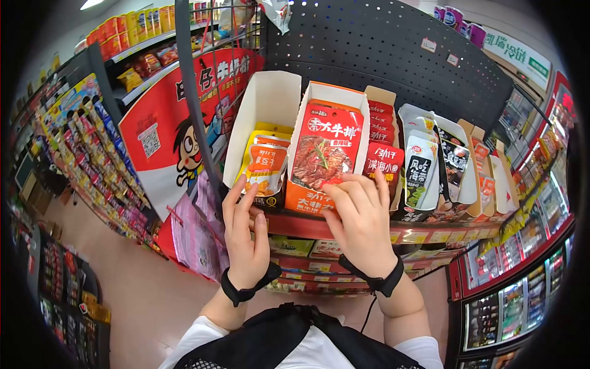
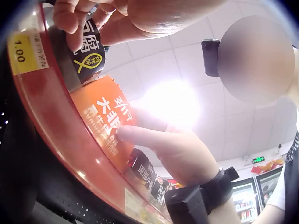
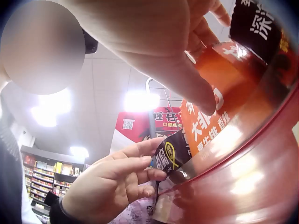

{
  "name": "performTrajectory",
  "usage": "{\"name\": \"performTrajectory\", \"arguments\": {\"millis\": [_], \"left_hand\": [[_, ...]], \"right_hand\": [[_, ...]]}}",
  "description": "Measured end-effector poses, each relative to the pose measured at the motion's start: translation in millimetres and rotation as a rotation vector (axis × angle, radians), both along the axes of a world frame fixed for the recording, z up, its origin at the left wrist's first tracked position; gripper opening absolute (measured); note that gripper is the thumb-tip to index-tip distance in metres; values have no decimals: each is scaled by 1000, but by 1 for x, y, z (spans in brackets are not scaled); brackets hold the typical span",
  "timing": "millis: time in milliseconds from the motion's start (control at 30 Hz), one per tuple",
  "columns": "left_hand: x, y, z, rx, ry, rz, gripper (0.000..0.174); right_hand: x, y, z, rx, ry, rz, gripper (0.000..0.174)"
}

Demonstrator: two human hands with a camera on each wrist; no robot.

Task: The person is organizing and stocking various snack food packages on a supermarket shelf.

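An orange display box point(image 1: 307, 201) of red meat-snack packets point(image 1: 326, 146) sits on the shelf. My right hand point(image 1: 364, 224) is over its front, thumb point(image 3: 202, 88) on the orange face and fingers bent over the top edge at the packets. To the left is a white-walled box point(image 1: 267, 92) of yellow and orange packets point(image 1: 268, 163), with a black printed front point(image 2: 88, 49). My left hand point(image 1: 244, 237) is at this box's front left corner, fingers loosely bent and touching it, nothing gripped. Dark red fish packets point(image 1: 384, 161) stand right of the orange box.
More snack boxes point(image 1: 452, 163) line the shelf to the right. A red price rail point(image 1: 405, 232) runs along its front edge. Wire mesh point(image 1: 212, 49) and a red cartoon sign point(image 1: 166, 123) stand left, with pink bags point(image 1: 195, 237) below. A dark perforated panel point(image 1: 369, 49) backs the shelf.
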State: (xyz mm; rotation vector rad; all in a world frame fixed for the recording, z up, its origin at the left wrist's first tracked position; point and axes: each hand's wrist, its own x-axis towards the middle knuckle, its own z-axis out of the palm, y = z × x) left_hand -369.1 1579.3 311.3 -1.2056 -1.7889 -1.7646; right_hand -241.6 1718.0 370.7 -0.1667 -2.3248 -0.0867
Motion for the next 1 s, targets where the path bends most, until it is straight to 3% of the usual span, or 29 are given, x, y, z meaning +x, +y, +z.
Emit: {"name": "performTrajectory", "arguments": {"millis": [133, 400, 567, 667, 933, 1000], "left_hand": [[-7, -2, -2, -53, 12, 5, 42], [-7, 1, 13, -118, 93, 117, 33], [-2, 12, 21, -136, 87, 178, 20], [13, 25, 26, -142, 169, 188, 23], [54, 58, 20, -113, 148, -60, 24], [54, 58, 14, -109, 196, -83, 31]], "right_hand": [[-11, 4, 2, 38, -72, 39, 29], [1, 8, 43, -123, 66, 247, 35], [16, 15, 67, -21, 190, 265, 37], [25, 23, 79, 1, 259, 278, 39], [17, 21, 83, 18, 310, 383, 39], [10, 15, 84, 54, 282, 421, 40]]}}
